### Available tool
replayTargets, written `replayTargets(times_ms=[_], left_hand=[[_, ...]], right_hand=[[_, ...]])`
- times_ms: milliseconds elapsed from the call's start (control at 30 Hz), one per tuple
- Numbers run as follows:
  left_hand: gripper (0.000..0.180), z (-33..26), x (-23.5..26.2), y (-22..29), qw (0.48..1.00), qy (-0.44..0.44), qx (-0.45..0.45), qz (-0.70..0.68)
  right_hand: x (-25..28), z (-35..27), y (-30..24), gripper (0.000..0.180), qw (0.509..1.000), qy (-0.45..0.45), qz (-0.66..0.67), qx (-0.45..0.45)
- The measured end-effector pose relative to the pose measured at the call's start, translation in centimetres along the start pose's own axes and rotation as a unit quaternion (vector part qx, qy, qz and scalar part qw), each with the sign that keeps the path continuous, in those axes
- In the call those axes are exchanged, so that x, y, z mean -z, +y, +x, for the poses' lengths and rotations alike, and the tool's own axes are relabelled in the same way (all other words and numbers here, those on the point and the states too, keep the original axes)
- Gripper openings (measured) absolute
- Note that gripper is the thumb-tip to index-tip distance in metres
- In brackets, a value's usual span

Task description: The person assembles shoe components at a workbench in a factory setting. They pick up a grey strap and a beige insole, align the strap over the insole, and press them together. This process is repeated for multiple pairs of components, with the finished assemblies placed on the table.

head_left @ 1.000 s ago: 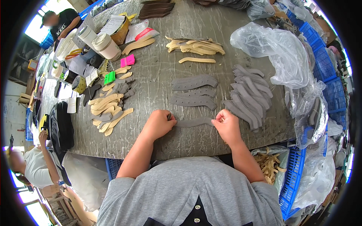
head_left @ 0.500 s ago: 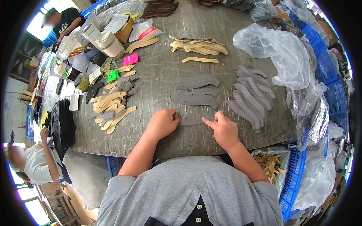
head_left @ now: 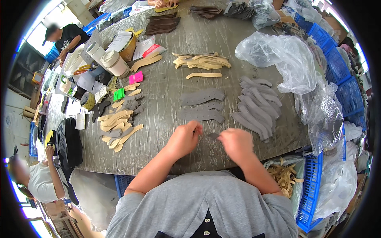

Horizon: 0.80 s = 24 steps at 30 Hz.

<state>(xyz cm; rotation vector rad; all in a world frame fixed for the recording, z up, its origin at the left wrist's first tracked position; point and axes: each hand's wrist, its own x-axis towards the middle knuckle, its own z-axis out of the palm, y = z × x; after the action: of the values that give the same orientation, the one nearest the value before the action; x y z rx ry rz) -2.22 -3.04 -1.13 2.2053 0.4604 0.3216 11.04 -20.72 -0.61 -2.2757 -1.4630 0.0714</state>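
My left hand (head_left: pixel 184 139) and my right hand (head_left: pixel 237 143) are close together at the near edge of the grey table (head_left: pixel 166 85). Both pinch a small grey curved cut piece (head_left: pixel 213 135), most of it hidden by my fingers. Just beyond lie three grey curved pieces with punched holes (head_left: pixel 201 106), laid out in a row. To their right is a pile of grey curved strips (head_left: pixel 254 108).
Tan cut pieces (head_left: pixel 117 126) lie at the left, more tan pieces (head_left: pixel 202 61) farther back. Clear plastic bags (head_left: pixel 285 59) lie at the right, blue crates (head_left: pixel 337 67) beyond. Tape rolls (head_left: pixel 109 59) and boxes crowd the far left. Other people work at the left.
My two hands have drawn closer together over the grey piece, which is now mostly covered by my fingers. The camera view has shifted slightly.
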Motion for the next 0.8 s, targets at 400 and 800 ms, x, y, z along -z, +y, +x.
replayTargets(times_ms=[400, 800], left_hand=[[0.041, 0.7, -1.2, -0.4, 0.953, -0.145, 0.014, 0.264], [0.052, -2.1, 1.1, 1.0, 0.999, 0.003, -0.016, 0.028]], right_hand=[[13.7, -1.9, -3.9, 0.016, 0.807, 0.159, 0.568, 0.038], [20.6, -0.7, -7.5, 0.009, 0.475, -0.070, 0.821, 0.309]])
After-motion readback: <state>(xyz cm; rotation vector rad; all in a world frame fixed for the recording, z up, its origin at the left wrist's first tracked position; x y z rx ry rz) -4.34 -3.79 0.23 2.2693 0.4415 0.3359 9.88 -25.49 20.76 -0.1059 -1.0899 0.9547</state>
